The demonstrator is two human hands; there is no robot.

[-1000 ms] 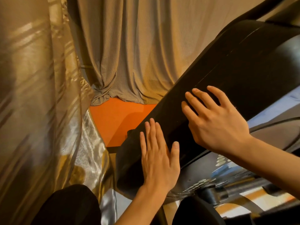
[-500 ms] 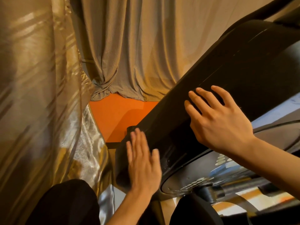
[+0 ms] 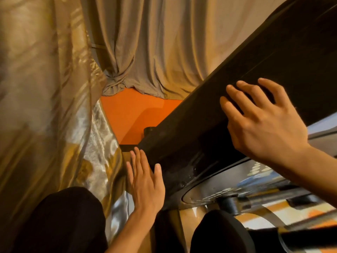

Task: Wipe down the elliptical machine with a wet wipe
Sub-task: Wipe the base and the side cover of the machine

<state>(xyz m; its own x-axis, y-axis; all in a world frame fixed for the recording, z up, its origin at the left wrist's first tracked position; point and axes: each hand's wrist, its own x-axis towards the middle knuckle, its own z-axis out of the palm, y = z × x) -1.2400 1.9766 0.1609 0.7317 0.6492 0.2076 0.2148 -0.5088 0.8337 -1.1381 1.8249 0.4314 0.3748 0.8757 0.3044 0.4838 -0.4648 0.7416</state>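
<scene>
Person's crouched right up vs. the elliptical machine (image 3: 273, 57); its black cover runs diag. from top R down to bottom centre, low end just above the orange floor (image 3: 131, 115). L hand (image 3: 145, 187) lies flat at the cover's low L edge: fingers straight & pressed together, pointing up, thumb out to the side on the black surface, nothing pinched in the grip. Vs. 1 s ago it's slid down & left. Then the whole palm sat further up on the cover's face, 0.5 s ago it was partway, and now the outer fingers hang half off the edge, near the gold sheer curtain (image 3: 45, 106). R hand (image 3: 264, 125) has barely shifted: higher up the cover, palm down, fingers (image 3: 235, 94) spread & a bit bent, tips touching the top face, grip loose, no object seen in it. Can't tell if anything lies under either palm. Speckled gloss (image 3: 191, 168) shows on the cover's low part btw. the two hands, on the spot the L hand covered 1 s ago. Just below sits a grey side disc (image 3: 218, 181) w/ pale dots. Beige curtain (image 3: 155, 42) hangs behind, bunched on the floor. Dark-trousered knees at bottom L (image 3: 60, 221) & bottom centre-R (image 3: 218, 234).
</scene>
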